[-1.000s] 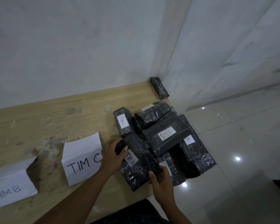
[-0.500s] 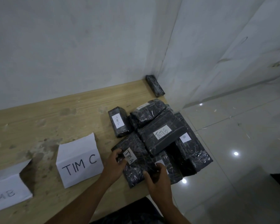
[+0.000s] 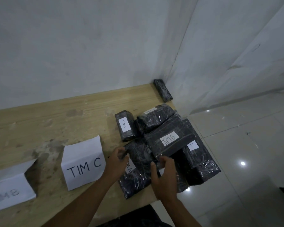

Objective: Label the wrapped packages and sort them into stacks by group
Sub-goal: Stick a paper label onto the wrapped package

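Where hands grip, package glistens, crinkled.

Pale wooden counter, top stained and scuffed, set into the room corner. White plastered wall behind counter, dull, faint marks. Second white wall right of counter, with cracks and scuffs. Glossy pale tiled floor right of and below counter, small bright light spots reflected on tiles. Overall lighting dim.
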{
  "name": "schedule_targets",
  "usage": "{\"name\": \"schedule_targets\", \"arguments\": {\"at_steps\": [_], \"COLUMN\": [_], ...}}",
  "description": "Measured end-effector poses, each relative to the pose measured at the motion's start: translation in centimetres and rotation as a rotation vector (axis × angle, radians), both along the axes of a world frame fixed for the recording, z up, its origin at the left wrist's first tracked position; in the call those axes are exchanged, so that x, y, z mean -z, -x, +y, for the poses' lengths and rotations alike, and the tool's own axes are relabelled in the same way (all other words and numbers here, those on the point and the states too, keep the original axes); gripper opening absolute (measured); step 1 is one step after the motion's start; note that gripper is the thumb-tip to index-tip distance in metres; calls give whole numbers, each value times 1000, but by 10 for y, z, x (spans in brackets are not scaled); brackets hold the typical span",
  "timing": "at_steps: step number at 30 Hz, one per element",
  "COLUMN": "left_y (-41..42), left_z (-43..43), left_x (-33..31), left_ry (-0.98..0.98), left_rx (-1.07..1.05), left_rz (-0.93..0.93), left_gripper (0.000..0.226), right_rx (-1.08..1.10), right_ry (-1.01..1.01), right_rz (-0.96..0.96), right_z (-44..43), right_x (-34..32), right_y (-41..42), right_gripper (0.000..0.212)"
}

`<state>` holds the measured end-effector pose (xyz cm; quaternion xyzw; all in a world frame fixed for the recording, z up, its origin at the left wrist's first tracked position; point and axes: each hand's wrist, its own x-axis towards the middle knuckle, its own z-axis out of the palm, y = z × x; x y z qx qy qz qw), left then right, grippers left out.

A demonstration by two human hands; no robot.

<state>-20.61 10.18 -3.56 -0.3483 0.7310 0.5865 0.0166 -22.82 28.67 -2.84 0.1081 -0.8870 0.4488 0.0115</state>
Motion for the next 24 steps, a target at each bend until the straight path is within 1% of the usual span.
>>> {"name": "schedule_targets", "arguments": {"at_steps": [4,6,9,11,13,15,17,20,22,24], "left_y": [16,27,48,65,82,98,108,123,131,139], "left_z": [-10,-18,-29,-34,-39,-43,-46,-52,-58,-65], "left_x": [-12,-20,-28,-37,-45,-50,-53,-49,-46,-42], "left_ry": [-7,11,61,81,91,114,127,142,151,149], "left_rx": [-10,3,20,49,71,89,84,68,66,54], "left_rz": [72,82,111,128,129,136,144,139,138,145], "left_gripper": [23,24,22,20,21,26,32,31,28,25], "right_rx": [-40,-57,-92,-109,-103,-101,-98,-105,-111,-109], "right_ry": [99,120,121,88,35,-15,-102,-330,-473,-571], "right_rz": [-3,45,75,112,151,159,123,29,-79,-195], "right_z": [-24,-38,-60,-74,-86,-98,-106,-116,-119,-122], "right_x": [-27,-39,-58,-66,-68,-66,-61,-52,-44,-31], "right_y": [34,58,100,133,169,208,242,294,324,353], "right_gripper": [25,18,12,8,10,15,19,28,38,48]}}
